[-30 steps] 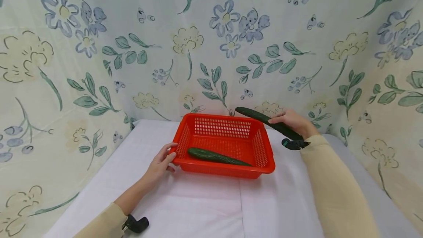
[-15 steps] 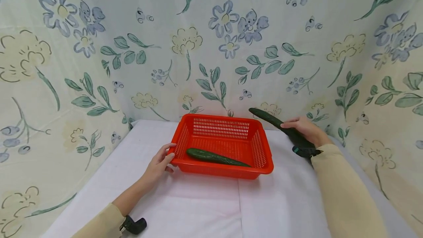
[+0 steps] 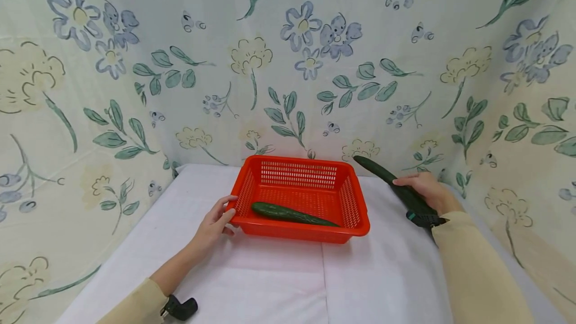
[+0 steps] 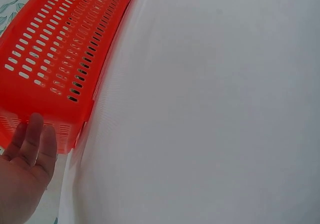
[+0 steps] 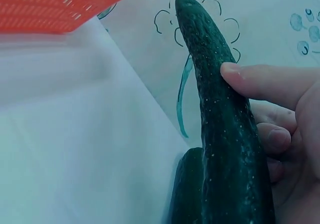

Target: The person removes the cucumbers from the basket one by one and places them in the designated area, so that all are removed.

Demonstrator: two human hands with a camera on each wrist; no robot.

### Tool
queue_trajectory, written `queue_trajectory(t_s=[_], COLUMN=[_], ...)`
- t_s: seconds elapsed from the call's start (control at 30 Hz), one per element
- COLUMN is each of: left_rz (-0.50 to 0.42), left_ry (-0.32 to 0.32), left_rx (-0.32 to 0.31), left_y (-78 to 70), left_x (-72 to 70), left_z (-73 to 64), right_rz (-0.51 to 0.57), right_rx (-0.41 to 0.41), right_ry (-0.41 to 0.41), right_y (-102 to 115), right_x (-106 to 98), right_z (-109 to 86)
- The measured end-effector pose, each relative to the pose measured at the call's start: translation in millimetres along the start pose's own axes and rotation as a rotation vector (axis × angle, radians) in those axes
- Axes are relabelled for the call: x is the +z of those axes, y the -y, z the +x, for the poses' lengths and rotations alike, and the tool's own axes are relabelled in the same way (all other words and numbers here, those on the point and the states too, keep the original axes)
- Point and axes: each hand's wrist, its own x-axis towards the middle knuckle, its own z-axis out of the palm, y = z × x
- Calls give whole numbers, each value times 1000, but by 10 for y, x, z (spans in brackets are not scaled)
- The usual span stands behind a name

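Observation:
A red plastic basket (image 3: 288, 236) stands on the table with one cucumber (image 3: 292, 214) lying inside along its front side. My left hand (image 3: 215, 221) holds the basket's left end at the rim; in the left wrist view, fingers (image 4: 32, 144) lie against the outer end wall, the thumb hidden. To the right of the basket, my right hand (image 3: 425, 189) grips a second cucumber (image 3: 378, 169), thumb on one side and fingers curled on the other, its far tip tilted up. Beneath it, the right wrist view shows another cucumber (image 5: 187, 184), mostly hidden.
White cloth (image 3: 279, 279) covers the table. A floral curtain (image 3: 270, 64) hangs close behind and at both sides. A black wrist-worn device (image 3: 180, 308) sits on the left wrist, another (image 3: 425, 219) on the right.
My right hand has carried its cucumber rightward and lower, away from the basket's right end. The left hand and basket stay in place; the head view shifts slightly.

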Motion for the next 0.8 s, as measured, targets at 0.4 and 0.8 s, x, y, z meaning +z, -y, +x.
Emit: queue_trajectory(t_s=[0.4,0.8], left_rz=[7,7], left_ry=[-11,7], left_rx=[-17,30], left_y=[15,50], left_x=[-4,-20], left_z=[16,27], right_rz=[36,4], right_rx=[51,67], right_ry=[-69,-106], right_y=[-293,-468], right_x=[30,29], right_z=[-59,-138])
